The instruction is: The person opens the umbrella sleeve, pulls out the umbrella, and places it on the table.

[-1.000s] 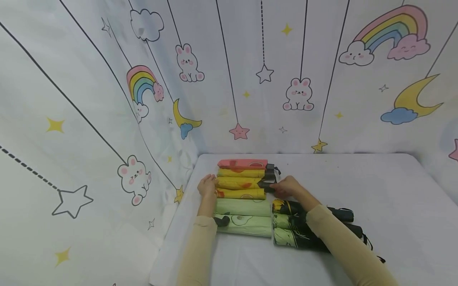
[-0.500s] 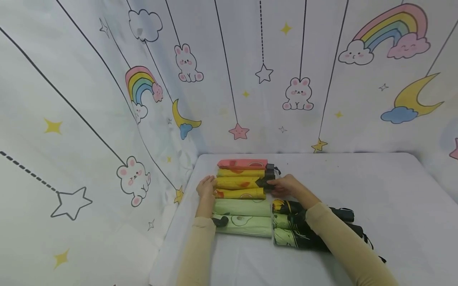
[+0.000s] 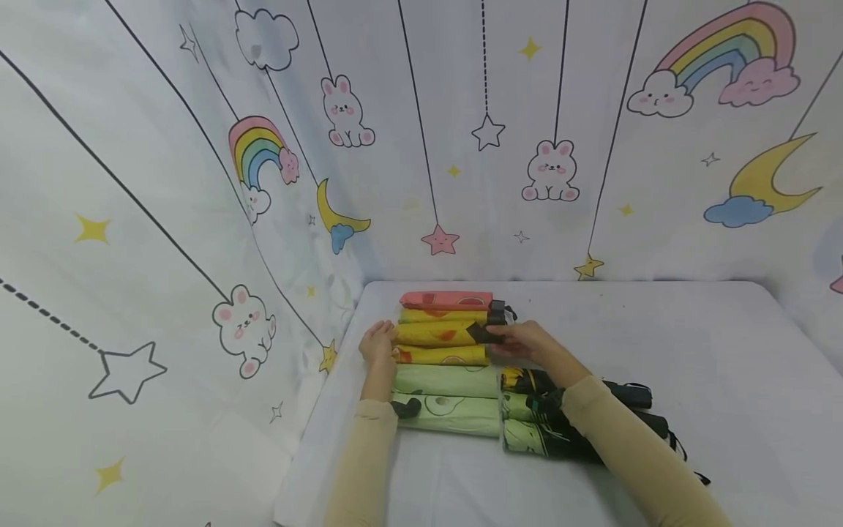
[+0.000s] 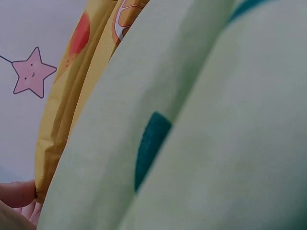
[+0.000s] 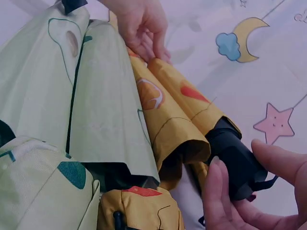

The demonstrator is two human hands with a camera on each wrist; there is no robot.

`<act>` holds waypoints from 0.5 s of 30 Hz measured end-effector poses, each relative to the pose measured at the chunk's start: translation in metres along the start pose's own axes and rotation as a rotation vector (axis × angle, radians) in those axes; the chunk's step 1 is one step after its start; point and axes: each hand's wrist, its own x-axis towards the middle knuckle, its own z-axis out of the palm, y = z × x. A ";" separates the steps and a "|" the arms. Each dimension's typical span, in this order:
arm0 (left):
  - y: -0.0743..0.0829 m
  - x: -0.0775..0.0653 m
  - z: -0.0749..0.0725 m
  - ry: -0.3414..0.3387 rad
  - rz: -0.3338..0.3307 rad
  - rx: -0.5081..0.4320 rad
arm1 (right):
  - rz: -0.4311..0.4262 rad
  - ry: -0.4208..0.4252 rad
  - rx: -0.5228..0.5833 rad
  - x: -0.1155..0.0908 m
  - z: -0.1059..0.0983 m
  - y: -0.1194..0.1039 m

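Your head view's evenly lit, soft shadows on the tabletop (image 3: 658,329); your wrist views run dimmer, close green fabric (image 4: 249,124) blurry.

I am working in a small corner dressed like a child's bedroom: white, creased fabric sheeting (image 3: 454,110) hangs in front and at my left, printed with a pastel arched rainbow (image 3: 744,35), a white cartoon bunny (image 3: 552,174) and a smiling pink star (image 3: 440,240). A white, round-cornered tabletop (image 3: 658,329) meets it. Whether it's a home or a set, I can't tell.
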 end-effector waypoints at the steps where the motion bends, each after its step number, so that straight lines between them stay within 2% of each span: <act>1: 0.001 0.000 0.000 0.002 0.000 -0.017 | -0.008 0.009 -0.008 -0.001 0.001 -0.001; 7: 0.001 0.000 -0.001 -0.013 -0.008 -0.062 | -0.063 0.045 -0.012 -0.009 0.003 -0.005; 15: -0.001 0.000 -0.005 -0.039 -0.014 -0.011 | -0.071 0.049 0.017 -0.013 0.003 -0.006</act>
